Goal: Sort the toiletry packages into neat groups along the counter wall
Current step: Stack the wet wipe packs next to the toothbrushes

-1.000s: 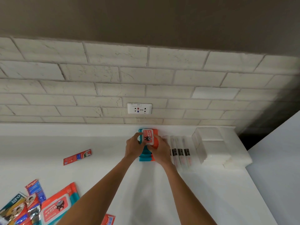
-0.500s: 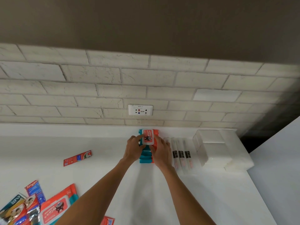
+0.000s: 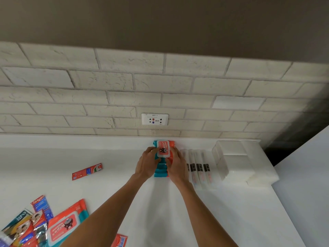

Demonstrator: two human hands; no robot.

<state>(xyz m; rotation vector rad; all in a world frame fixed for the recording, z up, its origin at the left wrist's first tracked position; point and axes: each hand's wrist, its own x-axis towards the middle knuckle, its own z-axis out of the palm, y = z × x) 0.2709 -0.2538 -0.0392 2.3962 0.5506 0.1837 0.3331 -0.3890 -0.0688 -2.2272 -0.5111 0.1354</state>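
Note:
A stack of orange-and-teal wet wipes packs [image 3: 164, 148] lies against the tiled wall, under the outlet. My left hand [image 3: 147, 163] grips its left side, thumb on top. My right hand [image 3: 175, 164] grips its right side, fingers curled over the top pack's edge. To the right lie clear toothbrush packages [image 3: 198, 169] in a row, then stacked white tissue packs [image 3: 236, 162] in the corner. A red toothpaste box [image 3: 87, 171] lies alone to the left. Another wipes pack [image 3: 64, 227] and several mixed sachets [image 3: 23, 227] sit at the lower left.
The white counter [image 3: 160, 207] ends at a tiled wall with a power outlet [image 3: 154, 119]. A red packet [image 3: 119, 240] lies at the bottom edge between my forearms. A pale panel [image 3: 306, 184] borders the counter's right end.
Both hands stay on the wipes stack and have slid slightly toward the wall along its sides. The other packages have not moved.

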